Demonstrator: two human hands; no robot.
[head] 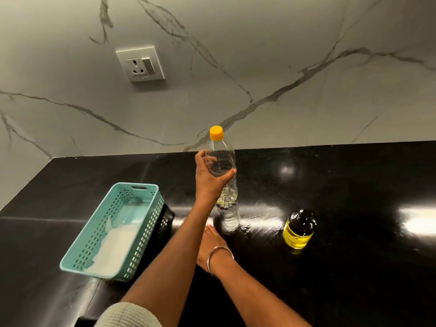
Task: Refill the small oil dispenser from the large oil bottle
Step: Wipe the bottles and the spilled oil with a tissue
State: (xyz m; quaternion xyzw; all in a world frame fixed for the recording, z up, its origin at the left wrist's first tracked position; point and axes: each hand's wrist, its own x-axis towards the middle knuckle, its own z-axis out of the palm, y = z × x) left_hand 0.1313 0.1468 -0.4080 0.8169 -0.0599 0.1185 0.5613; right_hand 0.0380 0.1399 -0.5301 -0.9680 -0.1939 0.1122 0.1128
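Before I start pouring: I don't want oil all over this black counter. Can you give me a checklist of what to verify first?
1. Large oil bottle held firmly: ok, left hand grips its upper body.
2. Its yellow cap off: not ok, still on.
3. Small dispenser upright: ok.
4. Dispenser's black top open: not ok, looks closed.
5. Right hand free: ok, rests on the counter.
6. Enough oil in the bottle: cannot tell; only a little shows near its base.

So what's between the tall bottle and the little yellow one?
Nothing: in the head view only bare, shiny black counter lies between the tall bottle and the little yellow bottle.
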